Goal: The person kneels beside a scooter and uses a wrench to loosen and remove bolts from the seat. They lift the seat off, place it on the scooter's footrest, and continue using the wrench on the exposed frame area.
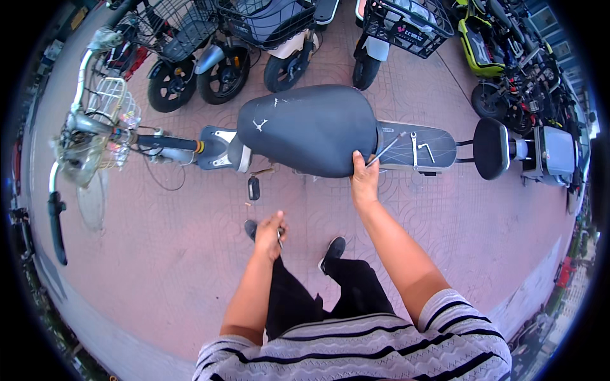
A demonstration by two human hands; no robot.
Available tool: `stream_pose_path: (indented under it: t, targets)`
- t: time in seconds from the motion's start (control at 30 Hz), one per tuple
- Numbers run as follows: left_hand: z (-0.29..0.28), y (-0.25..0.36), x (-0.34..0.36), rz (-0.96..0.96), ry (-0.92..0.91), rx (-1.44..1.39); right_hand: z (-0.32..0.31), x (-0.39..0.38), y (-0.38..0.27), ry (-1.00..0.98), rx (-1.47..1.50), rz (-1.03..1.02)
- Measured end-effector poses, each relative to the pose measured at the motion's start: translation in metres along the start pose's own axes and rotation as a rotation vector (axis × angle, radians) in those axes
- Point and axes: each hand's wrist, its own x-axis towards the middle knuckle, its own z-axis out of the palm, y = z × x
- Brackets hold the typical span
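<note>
My right hand point(364, 181) grips a slim metal tool point(387, 149) at the near right edge of the scooter's black seat point(305, 124), which has pale torn marks. My left hand point(271, 235), lower and left of the seat, is closed on a small metal item point(279, 239), partly hidden by my fingers. An L-shaped metal tool point(427, 152) lies on the rear deck point(445, 143), right of the seat. A small black object point(253, 188) lies on the pavement below the scooter's footboard point(211, 149).
Handlebars with a wire basket point(108, 98) are at the left; a padded backrest point(489, 147) and grey box point(548, 152) at the right. Parked scooters point(286, 66) line the far side, with a yellow-green one point(473, 47) upper right. My shoes point(333, 247) stand on pink paving point(159, 254).
</note>
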Motion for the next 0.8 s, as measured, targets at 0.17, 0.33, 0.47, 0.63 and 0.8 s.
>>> stream_pose_path:
  t: [0.17, 0.33, 0.47, 0.63, 0.8]
  targets:
    - [0.028, 0.113, -0.006, 0.227, 0.072, 0.025, 0.011, -0.003, -0.066, -0.158, 0.2, 0.419]
    - [0.047, 0.193, 0.038, 0.245, 0.112, 0.152, 0.0, 0.025, -0.071, -0.15, 0.257, 0.48]
    - [0.054, 0.234, 0.084, 0.074, 0.021, 0.414, 0.01, 0.036, -0.077, -0.089, 0.149, 0.424]
    - [0.087, 0.237, 0.083, 0.124, -0.049, 0.267, 0.022, 0.037, -0.1, 0.049, 0.175, 0.456]
    - [0.139, 0.308, 0.001, 0.175, -0.229, 0.19, 0.032, 0.029, -0.213, 0.027, 0.022, 0.203]
